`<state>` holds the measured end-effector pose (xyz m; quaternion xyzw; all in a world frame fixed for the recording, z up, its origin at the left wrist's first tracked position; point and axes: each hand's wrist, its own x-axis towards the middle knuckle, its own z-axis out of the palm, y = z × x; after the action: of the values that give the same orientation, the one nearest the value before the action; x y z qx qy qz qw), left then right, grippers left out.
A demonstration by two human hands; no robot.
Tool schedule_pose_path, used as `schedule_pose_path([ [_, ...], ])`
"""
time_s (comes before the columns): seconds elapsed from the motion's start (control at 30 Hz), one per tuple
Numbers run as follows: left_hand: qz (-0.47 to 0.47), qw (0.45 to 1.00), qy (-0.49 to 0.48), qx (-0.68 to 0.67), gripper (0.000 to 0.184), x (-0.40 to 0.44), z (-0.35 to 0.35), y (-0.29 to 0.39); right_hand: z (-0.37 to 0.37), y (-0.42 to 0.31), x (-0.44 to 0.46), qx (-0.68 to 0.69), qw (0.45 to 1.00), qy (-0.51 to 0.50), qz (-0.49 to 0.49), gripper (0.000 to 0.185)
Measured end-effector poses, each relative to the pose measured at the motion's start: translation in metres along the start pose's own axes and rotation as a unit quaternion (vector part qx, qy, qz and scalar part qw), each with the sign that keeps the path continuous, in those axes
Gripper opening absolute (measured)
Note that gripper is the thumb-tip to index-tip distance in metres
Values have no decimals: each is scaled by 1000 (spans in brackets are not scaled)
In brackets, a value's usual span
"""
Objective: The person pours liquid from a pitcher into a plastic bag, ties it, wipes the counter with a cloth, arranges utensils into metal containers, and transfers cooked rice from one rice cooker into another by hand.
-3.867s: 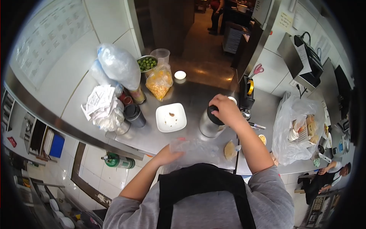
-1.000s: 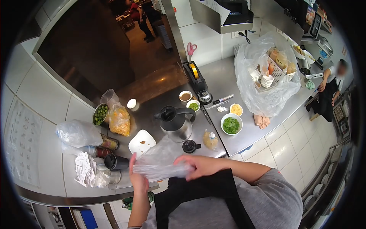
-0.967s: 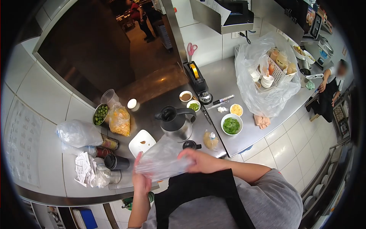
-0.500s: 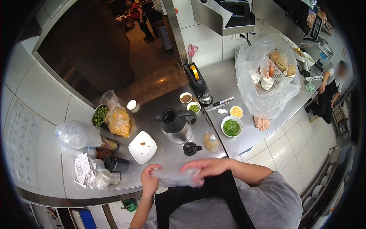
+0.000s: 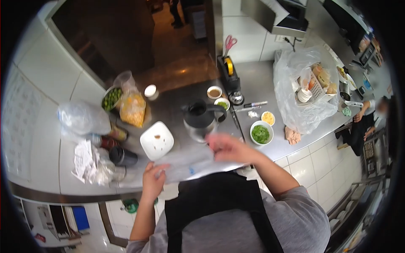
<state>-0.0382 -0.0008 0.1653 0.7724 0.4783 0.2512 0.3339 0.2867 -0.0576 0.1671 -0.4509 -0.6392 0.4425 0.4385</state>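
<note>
A clear plastic bag stretches between my two hands at the counter's front edge, blurred by motion. My left hand is at the bag's left end, its thumb and fingers closed on the plastic. My right hand is at the other end, smeared by motion, so its fingers are hard to make out. Just beyond the bag stands a steel thermos jug with a black handle and its top open. A white square plate with a few brown bits lies beyond my left hand.
Left are a yellow-filled bag, a bowl of green fruit, a black-lidded cup and papers. Right are a bowl of chopped greens, a tape dispenser and a plastic-covered basket. A person sits far right.
The bunched bag is now spread out wide between my hands, which have moved farther apart. The view has shifted. Earlier, my right hand was on the jug's lid; the lid later lay beside the jug.
</note>
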Motion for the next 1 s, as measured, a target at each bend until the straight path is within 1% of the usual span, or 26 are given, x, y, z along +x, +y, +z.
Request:
schedule_pose_path([
  [0.03, 13, 1000, -2, 17, 32, -2, 1, -14, -8, 6, 13, -83, 984, 124, -92, 56],
  [0.07, 30, 999, -3, 34, 34, -5, 2, -24, -19, 4, 27, -227, 944, 227, -74, 58],
  [0.1, 19, 999, 3, 31, 34, -9, 1, -23, -28, 22, 40, -311, 904, 279, -93, 58],
  [0.13, 18, 997, 1, 72, 36, -14, -2, -19, -35, 38, 50, -342, 904, 247, -76, 58],
  [0.17, 16, 993, -2, 113, 38, -18, -5, -18, -31, 53, 59, -268, 930, 246, -52, 53],
  [0.2, 8, 994, 1, 111, 38, -21, -6, -23, -26, 60, 67, -193, 950, 244, -27, 48],
  [0.27, -22, 993, -37, 109, 36, -24, -12, -37, -30, 66, 78, -48, 961, 262, 69, 31],
  [0.3, -66, 992, -78, 72, 39, -24, -17, -42, -28, 73, 85, 31, 962, 270, 7, 18],
  [0.33, -74, 992, -74, 69, 39, -25, -16, -48, -25, 78, 87, 63, 960, 273, -23, 15],
  [0.4, -23, 997, -43, 56, 43, -25, -13, -63, -20, 79, 94, 107, 954, 280, -25, 17],
  [0.43, -9, 996, -82, 43, 49, -22, -16, -68, -18, 74, 98, 100, 955, 275, -38, 18],
  [0.47, -16, 996, -76, 39, 49, -17, -19, -70, -17, 66, 102, 94, 956, 271, -52, 19],
  [0.5, -44, 991, -125, -16, 51, -10, -21, -69, -20, 61, 104, 61, 964, 250, -72, 21],
  [0.53, -68, 980, -171, -70, 52, -7, -24, -70, -21, 47, 107, 53, 967, 240, -67, 23],
  [0.57, -66, 982, -162, -72, 52, -5, -26, -72, -19, 29, 108, 53, 971, 228, -57, 23],
  [0.6, -124, 963, -198, -135, 53, 5, -26, -75, -22, 9, 114, 47, 974, 217, -55, 24],
  [0.63, -181, 933, -242, -197, 55, 12, -24, -77, -23, -7, 117, 38, 973, 217, -63, 24],
  [0.7, -146, 939, -246, -193, 58, 30, -20, -79, -24, -36, 121, -66, 982, 151, -89, 31],
  [0.73, -131, 941, -249, -186, 60, 31, -19, -78, -27, -49, 121, -73, 982, 151, -87, 31],
  [0.77, -140, 940, -245, -192, 60, 32, -18, -79, -25, -58, 126, -149, 974, 114, -124, 32],
  [0.8, -167, 929, -265, -198, 61, 40, -21, -73, -18, -66, 136, -218, 959, 68, -166, 34],
  [0.83, -193, 916, -286, -203, 61, 46, -25, -69, -14, -72, 143, -243, 953, 42, -174, 36],
  [0.87, -203, 914, -281, -209, 61, 48, -29, -63, -8, -79, 147, -270, 941, 8, -202, 38],
  [0.93, -211, 902, -307, -216, 63, 53, -36, -50, 5, -92, 150, -317, 928, -80, -181, 40],
  [0.97, -213, 902, -307, -217, 63, 53, -34, -55, 12, -89, 152, -328, 917, -105, -200, 39],
  [1.0, -166, 917, -290, -217, 66, 55, -31, -60, 19, -87, 153, -340, 906, -129, -218, 39],
])
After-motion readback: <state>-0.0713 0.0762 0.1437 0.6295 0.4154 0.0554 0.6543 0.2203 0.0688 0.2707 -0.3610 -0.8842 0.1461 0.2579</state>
